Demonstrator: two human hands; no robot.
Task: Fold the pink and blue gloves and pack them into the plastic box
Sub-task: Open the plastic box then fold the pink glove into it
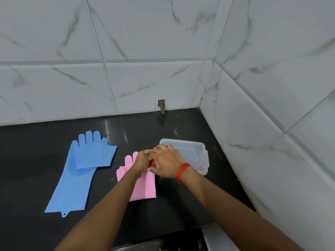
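A clear plastic box sits on the black counter at the right, near the wall corner. My left hand and my right hand meet at the box's left edge, fingers curled on it around a small red part. A pink glove lies flat under both hands, fingers pointing away and its middle hidden by my left forearm. To the left lies a long blue glove, also flat. A second blue glove rests folded on its upper part.
The black counter ends at white marble-tiled walls behind and on the right, which form a corner just beyond the box. A small hole shows in the back wall at counter level. A red thread band circles my right wrist.
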